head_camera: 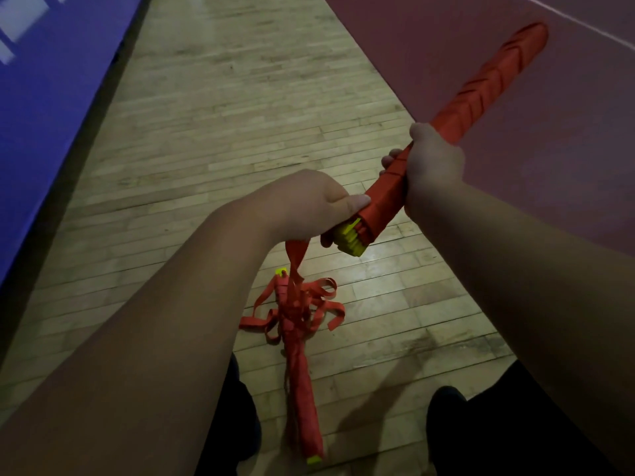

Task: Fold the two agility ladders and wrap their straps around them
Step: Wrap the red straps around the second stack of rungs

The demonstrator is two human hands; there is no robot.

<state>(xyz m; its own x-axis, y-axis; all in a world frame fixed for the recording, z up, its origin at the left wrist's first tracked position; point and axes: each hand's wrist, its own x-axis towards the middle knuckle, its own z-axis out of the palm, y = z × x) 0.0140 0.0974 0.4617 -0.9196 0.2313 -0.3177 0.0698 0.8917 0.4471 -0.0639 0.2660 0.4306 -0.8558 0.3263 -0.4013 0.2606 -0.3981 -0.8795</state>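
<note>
Dark-clad legs (515, 424) frame the near edge of the wooden floor (240, 132). Between them, on the boards: second ladder (305, 389), rungs stacked, its straps (309, 304) loose in a tangle. It looks folded but not yet wrapped.

Held above the floor: first ladder (498, 84), bundled, strap wound in spirals along nearly its whole length. Its middle is gripped by the right hand (433, 166). The left hand (302, 201) grips the near end by the yellow rung tips (354, 238), with a strap tail (295, 255) hanging below it.

Judgement: first bundle nearly finished, tail unsecured.

Writing: none readable. White marks on the blue surface (51, 132) are too blurred.
</note>
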